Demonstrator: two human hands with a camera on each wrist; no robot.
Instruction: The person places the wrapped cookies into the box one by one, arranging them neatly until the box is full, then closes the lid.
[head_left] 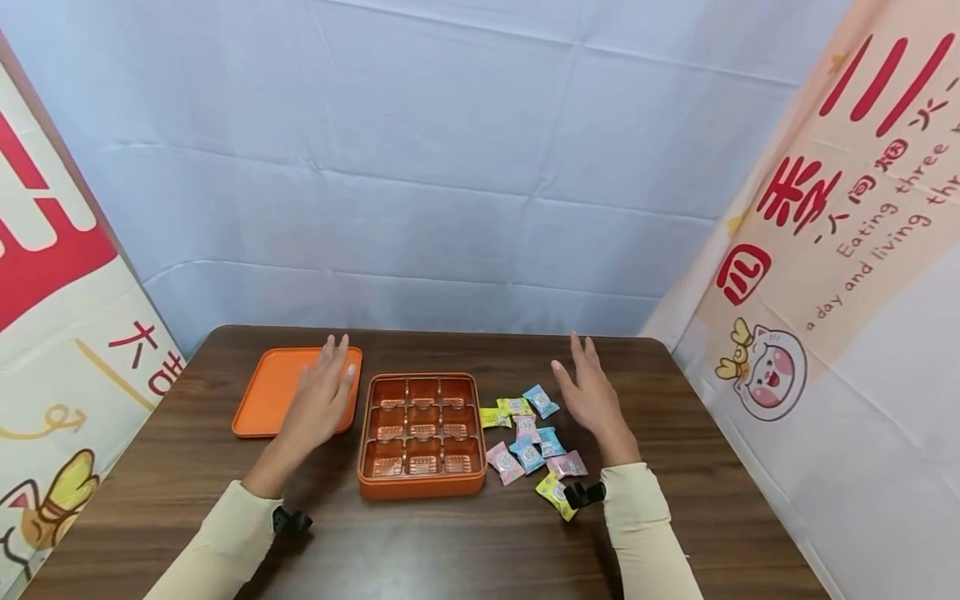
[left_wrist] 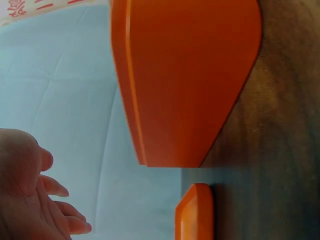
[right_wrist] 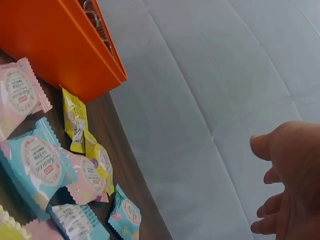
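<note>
An orange box [head_left: 423, 490] with a clear divided insert of several compartments stands mid-table; no candy shows in them. To its left lies a flat orange lid [head_left: 272, 392]. My left hand [head_left: 318, 402] is raised over the lid's right side, fingers extended, holding nothing. Right of the box, several wrapped candies [head_left: 527, 454] in pink, blue and yellow lie in a loose group. Beside them my right hand [head_left: 592, 400] is held up with straight fingers and nothing in it. The right wrist view shows a blue candy wrapper [right_wrist: 41, 162] close up and the box's side [right_wrist: 60, 50].
The dark wooden table [head_left: 420, 550] ends at a pale blue cloth backdrop [head_left: 420, 208]. Printed banners stand on the left [head_left: 45, 275] and right [head_left: 847, 250]. A black wrist strap [head_left: 583, 495] overlaps the nearest yellow candy in the head view.
</note>
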